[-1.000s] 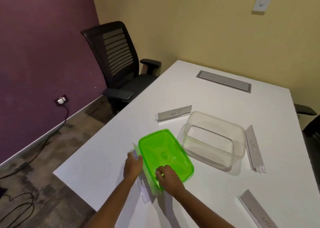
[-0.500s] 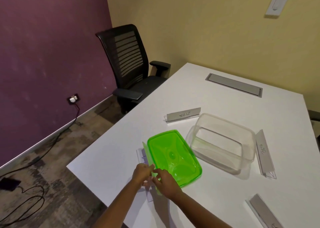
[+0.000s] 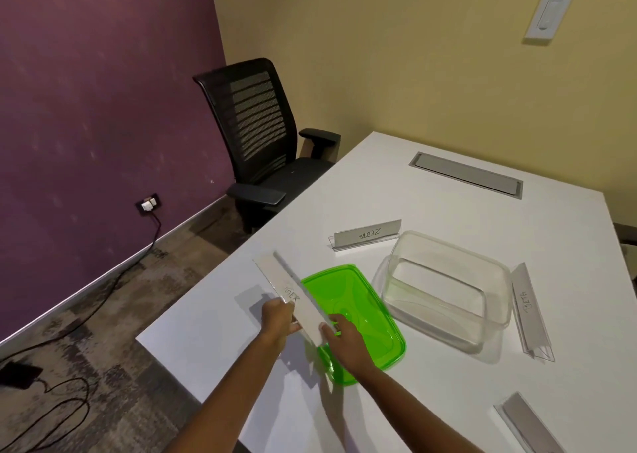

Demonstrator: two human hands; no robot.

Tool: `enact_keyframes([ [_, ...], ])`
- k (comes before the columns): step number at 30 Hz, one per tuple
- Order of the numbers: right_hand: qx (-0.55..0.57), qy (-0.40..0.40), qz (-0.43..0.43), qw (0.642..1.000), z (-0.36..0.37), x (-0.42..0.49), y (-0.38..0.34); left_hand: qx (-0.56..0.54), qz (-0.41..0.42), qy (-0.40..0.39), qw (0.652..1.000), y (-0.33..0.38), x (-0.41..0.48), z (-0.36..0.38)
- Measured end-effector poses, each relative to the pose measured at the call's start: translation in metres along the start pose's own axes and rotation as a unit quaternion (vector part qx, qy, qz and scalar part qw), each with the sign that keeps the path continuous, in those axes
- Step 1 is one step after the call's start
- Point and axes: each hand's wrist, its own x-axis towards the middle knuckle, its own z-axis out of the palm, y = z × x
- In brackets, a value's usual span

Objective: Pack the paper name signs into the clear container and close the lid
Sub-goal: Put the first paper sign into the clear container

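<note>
where the white table [image 3: 431, 183] fills the right of the view, a black mesh chair [image 3: 265, 142] stands at its far left corner against the purple wall. the clear container [image 3: 444, 290] sits open and empty on the table, with the green lid [image 3: 365, 301] lying just beside it on the left. three name signs rest on the table: one [image 3: 367, 234] behind the container, one [image 3: 529, 309] along its right side, one [image 3: 532, 425] near the bottom right edge. a fourth, the held sign [image 3: 293, 297], is lifted off the table and slanted, its far end pointing up-left and its near end over the lid's left edge. the left hand [image 3: 279, 321] is clamped on its middle from the left, fingers curled around the edge. the right hand [image 3: 343, 337] pinches its near end, thumb on the face, so the sign runs away from both hands.
</note>
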Motion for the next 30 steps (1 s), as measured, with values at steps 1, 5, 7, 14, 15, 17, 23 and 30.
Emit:
enact_keyframes([
  [1, 0.037, 0.003, 0.022, 0.999, -0.004, 0.001, -0.002, -0.014, 0.0, -0.006, 1.0, 0.004, -0.001, 0.004],
  [5, 0.332, -0.012, 0.134, 0.934, -0.026, 0.011, -0.017, -0.051, 0.012, -0.071, 0.996, 0.017, -0.004, 0.022],
  [7, 0.406, -0.024, 0.152, 0.901, -0.035, 0.014, -0.022, -0.069, 0.008, -0.09, 0.993, 0.018, -0.005, 0.025],
  [14, 0.337, -0.07, 0.129, 0.93, -0.066, 0.011, -0.02, -0.059, 0.018, -0.168, 0.984, 0.017, -0.008, 0.033],
  [15, 0.333, -0.085, 0.124, 0.931, -0.072, 0.011, -0.018, -0.055, 0.017, -0.182, 0.982, 0.018, -0.008, 0.037],
  [17, 0.3, -0.102, 0.12, 0.941, -0.081, 0.009, -0.015, -0.059, 0.013, -0.211, 0.976, 0.019, -0.01, 0.045],
  [23, 0.269, -0.104, 0.121, 0.95, -0.112, 0.0, -0.006, -0.126, 0.015, -0.253, 0.959, 0.022, -0.015, 0.075],
  [30, 0.211, -0.062, 0.073, 0.973, -0.178, -0.005, 0.012, -0.17, 0.06, -0.21, 0.961, 0.053, -0.004, 0.089],
])
